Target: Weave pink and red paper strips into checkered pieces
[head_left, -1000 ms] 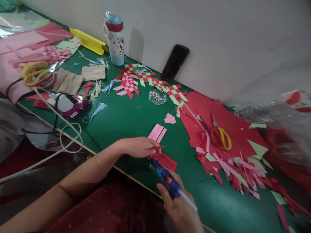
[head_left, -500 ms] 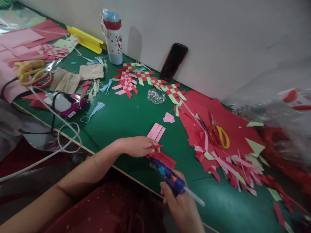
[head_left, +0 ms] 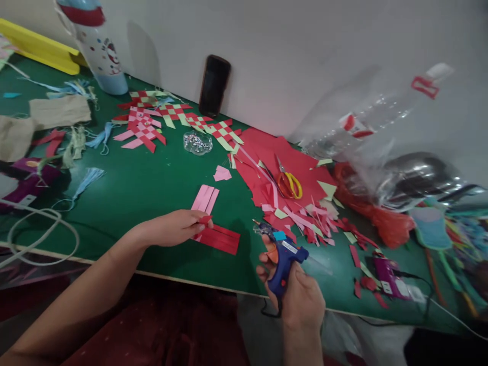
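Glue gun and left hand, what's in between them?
In the head view: red paper strips by the left hand, then green table up to the glue gun.

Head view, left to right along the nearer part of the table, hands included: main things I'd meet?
Purple socket block → light-blue tassel → left hand → red paper strips → blue glue gun in the right hand → second purple socket block.
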`<state>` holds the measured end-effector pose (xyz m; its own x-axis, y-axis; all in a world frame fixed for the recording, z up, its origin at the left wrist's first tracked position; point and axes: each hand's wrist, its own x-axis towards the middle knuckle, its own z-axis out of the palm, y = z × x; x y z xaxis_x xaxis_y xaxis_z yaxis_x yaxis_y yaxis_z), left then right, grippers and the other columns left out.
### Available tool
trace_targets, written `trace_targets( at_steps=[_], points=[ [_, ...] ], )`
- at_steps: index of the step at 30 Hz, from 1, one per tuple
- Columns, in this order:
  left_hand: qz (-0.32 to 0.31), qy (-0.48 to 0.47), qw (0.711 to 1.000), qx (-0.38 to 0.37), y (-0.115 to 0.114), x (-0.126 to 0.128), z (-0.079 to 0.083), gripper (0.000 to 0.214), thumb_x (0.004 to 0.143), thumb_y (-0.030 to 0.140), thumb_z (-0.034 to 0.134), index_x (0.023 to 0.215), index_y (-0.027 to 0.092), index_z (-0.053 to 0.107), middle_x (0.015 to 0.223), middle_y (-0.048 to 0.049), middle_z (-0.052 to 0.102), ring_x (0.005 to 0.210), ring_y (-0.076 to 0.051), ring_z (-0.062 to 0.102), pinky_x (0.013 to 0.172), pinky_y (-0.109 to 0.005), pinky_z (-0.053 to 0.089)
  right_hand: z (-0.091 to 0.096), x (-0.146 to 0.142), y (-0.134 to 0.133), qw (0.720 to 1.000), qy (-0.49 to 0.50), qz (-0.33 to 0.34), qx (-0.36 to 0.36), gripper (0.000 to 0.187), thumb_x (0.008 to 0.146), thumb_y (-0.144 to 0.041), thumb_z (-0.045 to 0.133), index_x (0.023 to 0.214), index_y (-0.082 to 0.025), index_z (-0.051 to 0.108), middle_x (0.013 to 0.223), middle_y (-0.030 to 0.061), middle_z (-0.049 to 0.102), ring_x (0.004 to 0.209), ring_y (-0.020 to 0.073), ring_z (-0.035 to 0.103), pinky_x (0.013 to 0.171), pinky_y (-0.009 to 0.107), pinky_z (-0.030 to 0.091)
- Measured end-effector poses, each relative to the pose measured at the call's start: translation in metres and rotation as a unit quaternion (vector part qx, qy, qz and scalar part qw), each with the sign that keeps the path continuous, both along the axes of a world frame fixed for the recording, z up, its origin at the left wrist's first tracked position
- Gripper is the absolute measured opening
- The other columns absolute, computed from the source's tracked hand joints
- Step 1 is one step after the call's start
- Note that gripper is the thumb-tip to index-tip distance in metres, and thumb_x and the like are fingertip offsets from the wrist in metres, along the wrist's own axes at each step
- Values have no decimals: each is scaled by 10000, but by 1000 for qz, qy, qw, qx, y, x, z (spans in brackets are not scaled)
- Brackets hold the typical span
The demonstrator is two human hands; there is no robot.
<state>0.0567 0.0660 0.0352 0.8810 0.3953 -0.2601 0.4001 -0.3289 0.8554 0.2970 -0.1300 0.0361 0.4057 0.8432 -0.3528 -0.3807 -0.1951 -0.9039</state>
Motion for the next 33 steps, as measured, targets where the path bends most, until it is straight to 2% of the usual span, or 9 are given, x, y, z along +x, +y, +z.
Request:
trace_targets(
  at_steps=[4, 8, 14, 18, 20, 24, 28, 31, 33],
  points=[
    [3, 5, 1000, -7, -1, 1, -1, 304, 985, 321, 320, 1038, 201, 594, 1062, -32, 643, 926, -157, 592, 840, -242, 441, 1, 0, -8, 999, 27, -7, 36, 518, 713, -388, 638, 1217, -275, 608, 1481, 90, 449, 1164, 292, 568, 826, 448, 545],
    [8, 9, 1000, 4, -1, 1, -1, 322, 981, 340, 317, 1038, 195, 598, 1095, -49, 643, 961, -173, 592, 862, -263, 444, 1, 0, -13, 999, 22, -18, 43, 574, 687, -361, 720, 1242, -286, 593, 1476, 104, 448, 1076, 275, 599, 706, 363, 549],
    [10, 9, 1000, -5, -1, 1, -3, 305, 975, 319, 333, 1064, 204, 602, 1082, -35, 642, 934, -167, 595, 830, -253, 452, -2, 1, -16, 999, 36, -10, 25, 540, 721, -352, 698, 1244, -295, 573, 1116, 90, 658, 773, 183, 596, 593, 291, 505],
    [6, 8, 1000, -5, -1, 1, -3, 300, 980, 298, 331, 1067, 201, 601, 1055, -31, 641, 902, -158, 589, 808, -250, 450, 0, 0, -18, 999, 44, 5, 11, 481, 793, -364, 606, 1266, -297, 544, 830, 53, 627, 642, 166, 527, 415, 224, 383],
    [7, 8, 1000, -7, -1, 1, -4, 300, 983, 301, 332, 1079, 201, 598, 1068, -35, 638, 919, -161, 587, 807, -252, 447, 0, -1, -17, 999, 41, 0, 15, 464, 801, -358, 589, 1258, -298, 543, 805, 59, 616, 623, 168, 506, 370, 205, 306],
    [6, 0, 1000, -8, -1, 1, -6, 292, 982, 299, 338, 1070, 197, 597, 1039, -34, 640, 903, -159, 583, 806, -256, 446, -1, -2, -13, 997, -5, -25, 70, 385, 814, -463, 588, 1155, -287, 591, 839, 74, 644, 571, 145, 447, 404, 229, 339],
    [11, 0, 1000, -7, -1, 2, -3, 267, 970, 275, 357, 1060, 196, 595, 979, -23, 639, 841, -147, 585, 783, -251, 445, -1, -5, -10, 997, -71, 15, 21, 401, 892, -546, 497, 1030, -204, 654, 616, 30, 571, 499, 131, 440, 399, 231, 348],
    [-1, -9, 1000, 3, 1, 2, 0, 247, 958, 251, 369, 988, 179, 603, 935, -27, 632, 828, -147, 580, 793, -249, 438, 1, -14, -8, 978, -190, 85, -10, 358, 921, -500, 488, 924, -186, 661, 675, 49, 635, 570, 148, 556, 513, 256, 460],
    [-8, -14, 1000, 12, 2, 1, 2, 244, 955, 243, 366, 956, 178, 601, 939, -28, 628, 832, -148, 574, 799, -248, 435, 2, -21, -6, 953, -259, 154, -5, 328, 918, -487, 498, 997, -198, 633, 762, 54, 679, 579, 151, 589, 551, 267, 495]
  ],
)
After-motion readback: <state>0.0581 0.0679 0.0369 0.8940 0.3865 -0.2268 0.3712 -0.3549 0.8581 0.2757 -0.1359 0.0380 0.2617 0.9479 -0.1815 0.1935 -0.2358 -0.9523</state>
